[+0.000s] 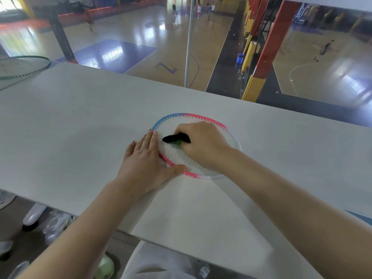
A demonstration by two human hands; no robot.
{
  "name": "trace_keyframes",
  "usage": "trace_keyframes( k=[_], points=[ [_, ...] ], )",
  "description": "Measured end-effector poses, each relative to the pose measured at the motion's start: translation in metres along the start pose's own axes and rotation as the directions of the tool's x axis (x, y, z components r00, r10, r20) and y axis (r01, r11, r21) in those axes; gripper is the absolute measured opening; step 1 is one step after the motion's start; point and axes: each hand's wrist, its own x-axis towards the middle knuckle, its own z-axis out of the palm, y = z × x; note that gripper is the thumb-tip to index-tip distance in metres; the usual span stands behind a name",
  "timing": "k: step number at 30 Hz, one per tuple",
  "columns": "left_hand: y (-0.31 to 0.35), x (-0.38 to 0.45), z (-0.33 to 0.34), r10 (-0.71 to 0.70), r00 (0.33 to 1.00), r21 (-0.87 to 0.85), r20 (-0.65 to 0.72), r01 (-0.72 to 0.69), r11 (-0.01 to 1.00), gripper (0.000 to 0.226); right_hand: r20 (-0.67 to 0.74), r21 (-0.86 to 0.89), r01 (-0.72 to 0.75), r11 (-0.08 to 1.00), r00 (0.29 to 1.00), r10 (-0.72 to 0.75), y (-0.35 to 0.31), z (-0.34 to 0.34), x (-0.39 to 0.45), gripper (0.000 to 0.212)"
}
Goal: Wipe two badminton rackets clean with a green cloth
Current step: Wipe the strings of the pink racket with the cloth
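- Beyond a white tabletop (84, 121) lies an indoor sports hall seen from above, with a glossy wooden court floor (141, 27), red and yellow pillars, a blue bin (240, 58) and a few distant people.
- On the tabletop, a little right of centre, a pink-and-blue racket (201, 118) lies flat, its strung head facing up.
- Left hand (144, 164) lies flat and open along the left side of the frame, fingers straight, thumb touching the pink rim at the near edge.
- Right hand (199, 144) rests on the strings with its fingers curled round a bunched green cloth (177, 143); only a small green part shows, beside a dark piece poking out toward the left.
- A second racket with a green frame (43, 66) lies at the far left end of the tabletop, well apart from the hands, partly cut off by the picture edge.
- Under the near edge, light trousers and some bags on the floor are visible.
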Motion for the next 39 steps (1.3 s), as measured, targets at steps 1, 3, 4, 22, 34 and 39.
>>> trace_keyframes(
  k=[1, 3, 4, 22, 34, 39],
  points=[
    [-0.001, 0.001, 0.001, 0.005, 1.0, -0.012, -0.01, -0.005, 1.0, 0.132, 0.036, 0.054, -0.004, 0.999, 0.999, 0.002, -0.004, -0.001, 0.0, 0.013],
    [-0.004, 0.003, 0.003, 0.022, 0.999, -0.025, -0.025, -0.023, 0.999, 0.135, 0.142, 0.17, -0.038, 0.985, 0.99, 0.014, -0.011, -0.005, 0.003, 0.014],
    [-0.004, 0.003, 0.003, 0.029, 0.999, -0.026, -0.026, -0.03, 0.999, 0.135, 0.18, 0.218, -0.067, 0.974, 0.983, 0.027, -0.013, -0.006, 0.005, 0.015],
    [0.001, -0.002, -0.004, -0.006, 1.0, -0.001, 0.017, 0.006, 1.0, 0.126, -0.151, -0.486, -0.194, 0.852, 0.979, 0.137, 0.058, -0.006, 0.055, 0.019],
    [0.002, -0.004, 0.0, 0.0, 0.999, -0.032, -0.05, -0.001, 0.999, 0.13, -0.075, -0.294, -0.048, 0.955, 0.997, 0.027, -0.003, 0.01, 0.024, 0.02],
    [-0.001, 0.001, 0.004, 0.018, 0.993, -0.099, -0.116, -0.03, 0.995, 0.13, 0.029, 0.02, -0.091, 0.996, 0.995, 0.091, -0.032, 0.007, 0.02, 0.006]
  ],
)
